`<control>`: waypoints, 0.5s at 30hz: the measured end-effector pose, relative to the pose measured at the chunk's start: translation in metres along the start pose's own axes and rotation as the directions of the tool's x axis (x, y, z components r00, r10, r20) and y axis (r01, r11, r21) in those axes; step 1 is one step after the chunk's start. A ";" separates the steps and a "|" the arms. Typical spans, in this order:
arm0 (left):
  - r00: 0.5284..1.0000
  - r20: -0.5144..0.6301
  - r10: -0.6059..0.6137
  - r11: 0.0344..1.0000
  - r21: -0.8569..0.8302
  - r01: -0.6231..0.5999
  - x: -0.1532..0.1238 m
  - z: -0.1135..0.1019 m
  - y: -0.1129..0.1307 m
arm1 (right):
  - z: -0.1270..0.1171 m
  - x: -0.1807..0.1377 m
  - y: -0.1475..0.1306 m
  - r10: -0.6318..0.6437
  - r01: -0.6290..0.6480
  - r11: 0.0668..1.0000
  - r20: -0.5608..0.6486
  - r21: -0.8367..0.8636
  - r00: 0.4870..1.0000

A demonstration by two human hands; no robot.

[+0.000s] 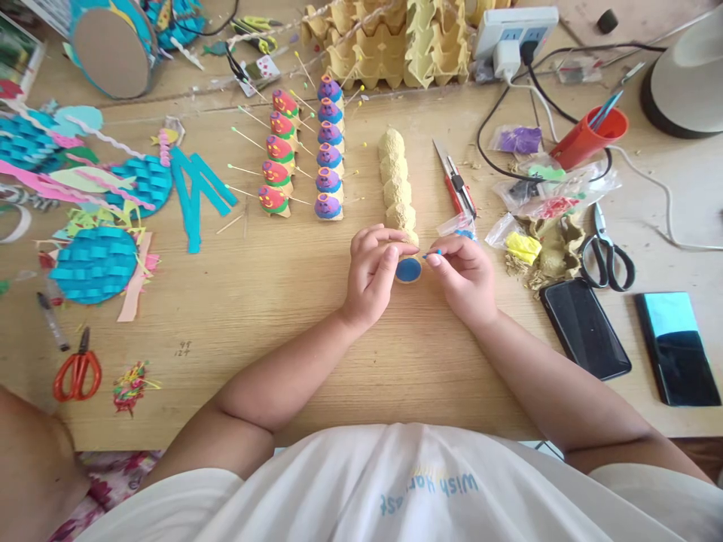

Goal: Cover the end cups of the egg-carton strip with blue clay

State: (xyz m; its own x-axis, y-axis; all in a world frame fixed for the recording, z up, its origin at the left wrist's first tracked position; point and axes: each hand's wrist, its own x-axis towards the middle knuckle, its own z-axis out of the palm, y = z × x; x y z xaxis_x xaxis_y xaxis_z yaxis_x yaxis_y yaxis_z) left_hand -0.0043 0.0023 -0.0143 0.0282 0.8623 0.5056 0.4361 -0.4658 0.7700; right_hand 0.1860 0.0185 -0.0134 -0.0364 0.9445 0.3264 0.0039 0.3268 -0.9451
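A plain strip of egg-carton cups (397, 177) lies lengthwise in front of me. Its near end has a round blue face (408, 269). My left hand (370, 278) is at that near end, with bent fingers over the last cup and the thumb beside it. My right hand (466, 278) pinches a small bit of blue clay (438, 254) between thumb and forefinger, just right of the blue face. To the left stand two finished caterpillar strips, one with red faces (276, 175) and one with purple faces (328, 156), both with stick antennae.
Right of the strip lie a red utility knife (456, 184), yellow clay (523, 247), black scissors (607, 252), a phone (586, 327) and a red cup (590, 137). Woven blue paper fish (93, 263) and orange-handled scissors (77, 373) are on the left. Egg cartons (367, 49) line the back.
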 end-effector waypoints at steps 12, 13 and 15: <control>0.977 0.029 0.212 0.972 0.100 -0.214 -0.001 0.002 -0.007 | -0.001 0.000 -0.009 0.063 -0.072 0.995 0.133 0.063 0.989; 0.980 0.028 0.196 0.975 0.098 -0.197 -0.001 0.001 -0.008 | -0.002 0.000 -0.009 0.046 -0.054 0.997 0.127 0.061 0.991; 0.986 0.016 0.169 0.983 0.074 -0.169 -0.001 0.002 -0.010 | -0.002 -0.001 -0.008 0.036 -0.045 0.997 0.127 0.069 0.991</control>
State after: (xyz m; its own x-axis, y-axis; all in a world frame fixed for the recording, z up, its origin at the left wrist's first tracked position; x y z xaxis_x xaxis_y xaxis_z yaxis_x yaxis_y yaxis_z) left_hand -0.0069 0.0061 -0.0231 0.1160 0.7746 0.6218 0.4903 -0.5891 0.6423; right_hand 0.1881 0.0151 -0.0057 -0.1624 0.9440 0.2872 -0.0638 0.2804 -0.9578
